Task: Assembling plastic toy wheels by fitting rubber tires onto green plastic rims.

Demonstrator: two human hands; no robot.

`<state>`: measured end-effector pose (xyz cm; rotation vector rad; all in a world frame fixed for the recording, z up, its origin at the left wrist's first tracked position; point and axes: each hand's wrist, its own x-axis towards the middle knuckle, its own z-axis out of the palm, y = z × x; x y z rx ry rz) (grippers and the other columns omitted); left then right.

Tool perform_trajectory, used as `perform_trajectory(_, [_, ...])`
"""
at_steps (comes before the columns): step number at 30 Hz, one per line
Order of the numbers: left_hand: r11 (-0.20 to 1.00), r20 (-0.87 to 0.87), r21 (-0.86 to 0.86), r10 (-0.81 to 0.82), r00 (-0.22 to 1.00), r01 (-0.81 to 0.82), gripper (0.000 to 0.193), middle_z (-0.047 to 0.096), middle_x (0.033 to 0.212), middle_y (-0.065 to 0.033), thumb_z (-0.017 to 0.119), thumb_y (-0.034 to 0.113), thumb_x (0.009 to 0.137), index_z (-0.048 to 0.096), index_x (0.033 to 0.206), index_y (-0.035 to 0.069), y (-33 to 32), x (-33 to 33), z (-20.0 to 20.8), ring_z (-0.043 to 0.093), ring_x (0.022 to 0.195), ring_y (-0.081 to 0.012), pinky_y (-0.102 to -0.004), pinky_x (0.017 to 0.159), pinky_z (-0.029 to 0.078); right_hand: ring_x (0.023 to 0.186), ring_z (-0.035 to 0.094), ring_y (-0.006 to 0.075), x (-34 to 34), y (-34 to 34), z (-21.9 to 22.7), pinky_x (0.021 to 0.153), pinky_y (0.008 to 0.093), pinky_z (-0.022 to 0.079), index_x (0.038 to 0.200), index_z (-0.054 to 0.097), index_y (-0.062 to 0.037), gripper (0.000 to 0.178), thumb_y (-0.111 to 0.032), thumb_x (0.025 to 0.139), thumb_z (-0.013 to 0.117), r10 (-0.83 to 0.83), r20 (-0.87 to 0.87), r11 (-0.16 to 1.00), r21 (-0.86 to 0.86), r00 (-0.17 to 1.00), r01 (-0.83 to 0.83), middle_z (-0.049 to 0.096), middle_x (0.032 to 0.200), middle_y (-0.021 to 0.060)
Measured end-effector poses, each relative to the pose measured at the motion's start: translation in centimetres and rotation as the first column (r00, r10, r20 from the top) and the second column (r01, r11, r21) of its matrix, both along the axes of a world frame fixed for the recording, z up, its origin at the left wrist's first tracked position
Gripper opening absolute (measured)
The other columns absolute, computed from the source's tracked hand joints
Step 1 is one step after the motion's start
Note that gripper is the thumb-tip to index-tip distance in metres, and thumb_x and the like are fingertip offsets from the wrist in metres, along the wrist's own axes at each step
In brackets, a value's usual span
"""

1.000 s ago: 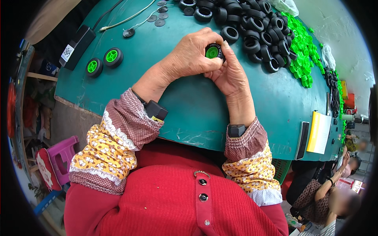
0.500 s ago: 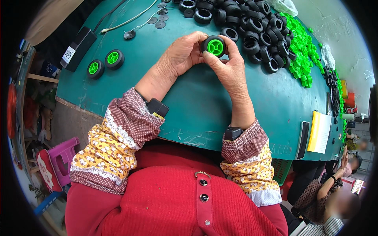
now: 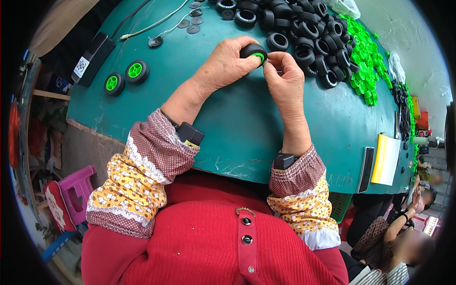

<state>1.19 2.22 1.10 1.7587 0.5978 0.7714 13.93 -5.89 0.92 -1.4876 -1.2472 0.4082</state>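
My left hand (image 3: 222, 65) grips a toy wheel (image 3: 254, 49), a black tyre around a bright green hub. The wheel is tilted, so only part of its green face shows beside my left thumb. The fingers of my right hand (image 3: 287, 80) are pinched together at the wheel's right edge; whether something small is between them is hidden. On the table to the left lie two more wheels, one (image 3: 137, 71) slightly farther off than the other (image 3: 114, 83), both green face up.
Beyond my hands, loose black tyres (image 3: 306, 40) form a pile on the green table (image 3: 228, 128). Green hubs (image 3: 363, 71) are heaped to its right. A black box (image 3: 94, 58), cables and dark discs (image 3: 193, 29) lie far left. A phone (image 3: 365, 169) and notepad (image 3: 385, 159) lie right.
The wheel has turned from facing me to a tilted position. My right hand has shifted right and lower, its fingers now pinched at the wheel's edge.
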Motion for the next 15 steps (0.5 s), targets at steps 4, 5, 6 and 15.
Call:
perform_trajectory(4, [0.999, -0.092, 0.022, 0.036, 0.995, -0.034, 0.027, 0.055, 0.079, -0.0007, 0.059, 0.011, 0.072, 0.056, 0.097, 0.002, 0.1, -0.2, 0.3, 0.05, 0.071, -0.0069, -0.0203, 0.064, 0.043, 0.055, 0.053, 0.0098, 0.4, 0.0, -0.1, 0.052, 0.0228, 0.043, 0.087, 0.058, 0.0016, 0.015, -0.007, 0.075, 0.057, 0.037, -0.02, 0.995, -0.095, 0.999, -0.039, 0.059, 0.064, 0.0063])
perform_trajectory(5, [1.0, -0.086, 0.01, 0.023, 0.996, -0.022, 0.028, 0.055, 0.08, -0.0009, 0.06, 0.01, 0.071, 0.056, 0.098, 0.002, 0.2, -0.3, 0.3, 0.051, 0.071, -0.0073, -0.0202, 0.064, 0.043, 0.053, 0.053, 0.0095, 0.6, -0.1, -0.2, 0.051, 0.0227, 0.043, 0.086, 0.058, 0.0019, 0.014, -0.008, 0.076, 0.056, 0.088, -0.026, 0.989, -0.114, 0.996, -0.091, 0.059, 0.062, 0.0061])
perform_trajectory(6, [1.0, -0.089, 0.01, 0.022, 0.996, -0.021, 0.028, 0.055, 0.08, -0.0009, 0.06, 0.01, 0.071, 0.056, 0.098, 0.002, 0.2, -0.3, 0.3, 0.051, 0.071, -0.0073, -0.0202, 0.064, 0.043, 0.053, 0.053, 0.0095, 0.8, -0.1, -0.2, 0.051, 0.0227, 0.043, 0.086, 0.058, 0.0019, 0.014, -0.008, 0.076, 0.056, 0.088, -0.029, 0.989, -0.113, 0.996, -0.091, 0.059, 0.062, 0.0061])
perform_trajectory(15, [0.902, 0.2, -0.397, -0.095, 0.975, 0.169, 0.03, 0.057, 0.086, -0.0056, 0.057, 0.016, 0.079, 0.053, 0.106, 0.005, 0.3, -0.4, 0.1, 0.059, 0.074, -0.0118, -0.0253, 0.068, 0.052, 0.053, 0.052, 0.0079, 1.0, -1.0, 2.1, 0.049, 0.0214, 0.043, 0.082, 0.058, 0.0016, 0.019, -0.016, 0.082, 0.053, 0.221, -0.209, 0.909, -0.31, 0.952, -0.279, 0.057, 0.061, 0.0045])
